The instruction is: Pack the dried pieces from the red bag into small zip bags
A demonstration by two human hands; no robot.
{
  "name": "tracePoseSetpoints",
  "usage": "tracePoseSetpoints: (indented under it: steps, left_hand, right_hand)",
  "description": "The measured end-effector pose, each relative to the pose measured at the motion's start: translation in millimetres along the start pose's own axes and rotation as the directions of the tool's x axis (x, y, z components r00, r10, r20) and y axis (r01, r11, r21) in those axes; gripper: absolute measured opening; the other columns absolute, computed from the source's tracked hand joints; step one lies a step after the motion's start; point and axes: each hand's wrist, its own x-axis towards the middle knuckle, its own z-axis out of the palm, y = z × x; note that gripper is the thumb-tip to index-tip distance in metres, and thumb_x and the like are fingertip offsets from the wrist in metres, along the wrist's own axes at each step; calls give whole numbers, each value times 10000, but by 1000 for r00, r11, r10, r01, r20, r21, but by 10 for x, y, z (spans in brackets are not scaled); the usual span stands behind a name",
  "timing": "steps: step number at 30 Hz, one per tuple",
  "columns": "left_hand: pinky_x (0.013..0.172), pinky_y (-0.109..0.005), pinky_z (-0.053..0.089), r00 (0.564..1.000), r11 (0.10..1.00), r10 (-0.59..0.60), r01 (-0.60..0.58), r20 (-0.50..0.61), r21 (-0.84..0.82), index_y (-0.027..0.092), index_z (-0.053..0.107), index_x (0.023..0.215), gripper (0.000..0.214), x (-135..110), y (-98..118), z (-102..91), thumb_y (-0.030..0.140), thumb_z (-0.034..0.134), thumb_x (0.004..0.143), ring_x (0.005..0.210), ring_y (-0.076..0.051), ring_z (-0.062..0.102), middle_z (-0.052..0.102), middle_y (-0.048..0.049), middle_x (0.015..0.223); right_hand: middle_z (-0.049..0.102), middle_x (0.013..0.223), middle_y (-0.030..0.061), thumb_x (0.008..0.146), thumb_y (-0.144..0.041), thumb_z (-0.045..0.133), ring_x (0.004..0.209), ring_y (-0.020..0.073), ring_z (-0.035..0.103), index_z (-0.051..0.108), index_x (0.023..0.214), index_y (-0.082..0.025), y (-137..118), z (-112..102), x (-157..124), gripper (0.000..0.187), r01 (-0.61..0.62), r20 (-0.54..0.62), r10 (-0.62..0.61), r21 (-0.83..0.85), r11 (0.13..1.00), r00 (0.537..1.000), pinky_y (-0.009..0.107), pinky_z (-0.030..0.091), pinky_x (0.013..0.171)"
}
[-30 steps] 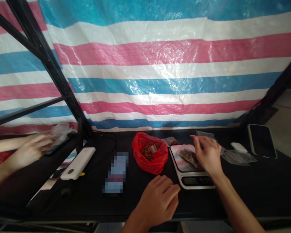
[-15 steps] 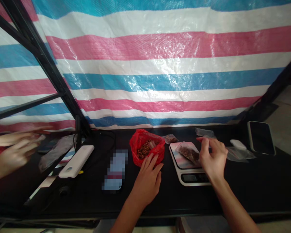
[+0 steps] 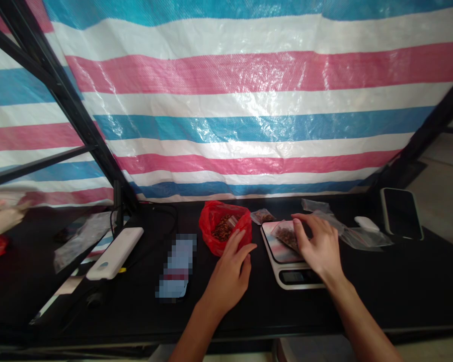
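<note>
My left hand [image 3: 229,274] lies on the black table with fingers stretched out, the tips touching the front of a red plastic bag [image 3: 211,221] that holds brown dried bits. My right hand [image 3: 317,247] rests with fingers apart on a small clear bag of brown bits [image 3: 284,234]. That bag lies on a white digital scale [image 3: 275,251], whose display sits under my wrist. A second small filled bag [image 3: 262,216] lies just behind the scale.
Empty clear bags [image 3: 364,237], a small white object [image 3: 365,222] and a dark phone [image 3: 400,213] lie to the right. A white power bank [image 3: 115,254] and a blurred item [image 3: 175,266] lie to the left. Another person's hand [image 3: 0,217] and a clear bag [image 3: 79,240] are beyond the black frame post.
My left hand slid forward from the table's near edge to the red bag. My right hand lifted off, then settled again on the small bag on the scale. The other person's hand drew back left.
</note>
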Motion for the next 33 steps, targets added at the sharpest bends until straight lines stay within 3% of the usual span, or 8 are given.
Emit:
tracePoseSetpoints:
  steps: [8, 12, 15, 19, 22, 27, 30, 33]
  left_hand:
    - [1117, -481, 483, 969, 997, 75, -78, -234, -4, 240, 689, 1071, 299, 26, 15, -170, 54, 478, 971, 1289, -241, 552, 664, -83, 1189]
    - [1018, -406, 523, 969, 995, 79, -89, -235, -34, 224, 689, 1006, 281, 6, 18, -255, 37, 483, 963, 1141, -219, 596, 674, -70, 1063]
    - [934, -359, 541, 979, 995, 59, -74, -195, -68, 217, 694, 982, 282, -47, 35, -276, 37, 477, 962, 1032, -202, 618, 676, -62, 998]
    - [817, -320, 538, 990, 993, 79, -88, -115, -74, 210, 696, 956, 282, -117, 89, -254, 36, 475, 946, 909, -190, 636, 686, -53, 935]
    - [772, -311, 528, 986, 987, 149, -153, -78, -40, 207, 703, 951, 285, -139, 131, -221, 33, 480, 918, 854, -189, 648, 688, -51, 900]
    - [719, -290, 524, 975, 979, 205, -205, -91, 8, 193, 704, 933, 268, -154, 158, -178, 38, 492, 884, 781, -177, 655, 688, -52, 875]
    - [703, -284, 523, 970, 973, 229, -227, -80, 30, 189, 706, 914, 241, -173, 166, -186, 51, 513, 874, 763, -175, 651, 684, -49, 859]
    - [710, -287, 527, 969, 972, 235, -233, -76, 39, 188, 708, 914, 228, -189, 179, -223, 62, 522, 877, 774, -177, 654, 690, -51, 874]
  right_hand:
    - [740, 1105, 94, 882, -530, 642, 1045, 333, 677, 648, 1185, -219, 56, 95, -84, 435, 27, 258, -5, -82, 996, 966, 495, 443, 941]
    - [745, 1055, 68, 863, -459, 681, 1010, 326, 685, 668, 1151, -248, 120, 107, -69, 358, 53, 299, -48, -9, 999, 953, 515, 454, 940]
    - [736, 1081, 76, 913, -443, 639, 983, 285, 704, 665, 1174, -242, 96, 124, -35, 330, 32, 270, -72, 147, 989, 960, 447, 511, 894]
    - [714, 1170, 83, 946, -432, 629, 1052, 252, 703, 647, 1216, -249, -209, 194, 38, 326, 48, 174, -119, 365, 930, 978, 381, 536, 926]
    - [709, 1195, 76, 954, -401, 627, 1067, 247, 701, 615, 1284, -263, -577, 318, 118, 358, 83, 231, -190, 406, 910, 954, 370, 547, 918]
    - [731, 1220, 61, 918, -309, 659, 1083, 271, 714, 654, 1255, -269, -1008, 583, 292, 340, 197, 424, -305, 279, 940, 853, 387, 566, 879]
    - [749, 1192, 53, 904, -283, 669, 1057, 273, 723, 694, 1176, -269, -1063, 698, 354, 273, 264, 478, -322, 185, 947, 817, 380, 569, 841]
    - [737, 1201, 69, 897, -263, 671, 1086, 277, 706, 672, 1230, -269, -1037, 770, 351, 333, 326, 502, -351, 141, 935, 790, 383, 558, 849]
